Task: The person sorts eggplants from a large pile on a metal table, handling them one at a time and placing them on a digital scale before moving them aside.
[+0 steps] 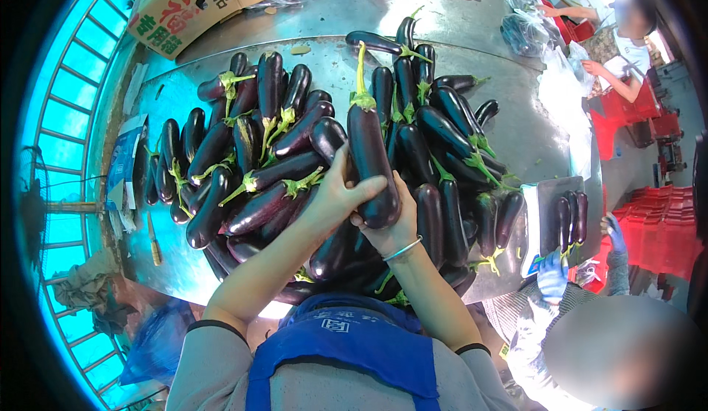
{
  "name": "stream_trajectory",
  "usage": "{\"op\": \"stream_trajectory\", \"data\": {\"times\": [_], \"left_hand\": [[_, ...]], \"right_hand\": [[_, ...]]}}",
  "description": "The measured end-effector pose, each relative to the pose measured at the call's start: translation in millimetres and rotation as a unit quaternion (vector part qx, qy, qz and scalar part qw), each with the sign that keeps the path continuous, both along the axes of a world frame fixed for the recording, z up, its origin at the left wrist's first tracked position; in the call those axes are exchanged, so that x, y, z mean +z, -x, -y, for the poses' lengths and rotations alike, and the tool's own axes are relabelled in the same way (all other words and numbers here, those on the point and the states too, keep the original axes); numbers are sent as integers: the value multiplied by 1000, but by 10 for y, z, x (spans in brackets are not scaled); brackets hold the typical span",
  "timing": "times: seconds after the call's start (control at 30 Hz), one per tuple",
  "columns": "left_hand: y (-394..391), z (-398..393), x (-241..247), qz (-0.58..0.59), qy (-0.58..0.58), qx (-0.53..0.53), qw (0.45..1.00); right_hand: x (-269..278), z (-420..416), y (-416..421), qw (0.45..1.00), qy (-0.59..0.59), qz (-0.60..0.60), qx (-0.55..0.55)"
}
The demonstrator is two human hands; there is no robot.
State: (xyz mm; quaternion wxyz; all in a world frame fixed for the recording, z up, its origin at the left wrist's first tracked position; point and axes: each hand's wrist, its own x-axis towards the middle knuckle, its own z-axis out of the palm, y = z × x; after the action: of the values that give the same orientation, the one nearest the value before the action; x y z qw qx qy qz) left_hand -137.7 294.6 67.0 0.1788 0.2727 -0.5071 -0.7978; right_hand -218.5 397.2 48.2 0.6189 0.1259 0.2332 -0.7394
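Note:
A long dark-purple eggplant (371,156) with a green calyx and pale stem is held up before me, its stem end pointing away. My left hand (349,181) grips its left side, the thumb laid across the skin. Around its lower right side wraps my right hand (395,217), with a bangle at the wrist. Beneath and about both hands spreads a large heap of eggplants on the metal table (511,145). One pile of eggplants (265,178) lies to the left, and another group of eggplants (442,134) lies to the right.
A knife (154,242) lies near the left table edge. At the far left stands a cardboard box (188,15). On the right, a co-worker's gloved hand (552,278) is at a scale (545,217) bearing several eggplants. Another person (622,51) handles plastic bags beyond.

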Motion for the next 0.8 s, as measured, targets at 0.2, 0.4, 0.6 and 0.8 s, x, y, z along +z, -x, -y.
{"op": "stream_trajectory", "data": {"times": [0.2, 0.4, 0.6, 0.8], "left_hand": [[-44, -52, -120, -9, 92, 44, 995], [112, 309, -103, -122, -170, 138, 968], [83, 334, -91, -139, -222, 82, 962], [-96, -78, 60, -20, 18, 53, 998]], "right_hand": [[-207, -161, 40, 996, 26, -8, 85], [-113, -93, -242, 946, -79, -314, 9], [-5, -110, -289, 802, -158, -573, -59], [-54, -3, -198, 904, -108, -403, -95]]}}
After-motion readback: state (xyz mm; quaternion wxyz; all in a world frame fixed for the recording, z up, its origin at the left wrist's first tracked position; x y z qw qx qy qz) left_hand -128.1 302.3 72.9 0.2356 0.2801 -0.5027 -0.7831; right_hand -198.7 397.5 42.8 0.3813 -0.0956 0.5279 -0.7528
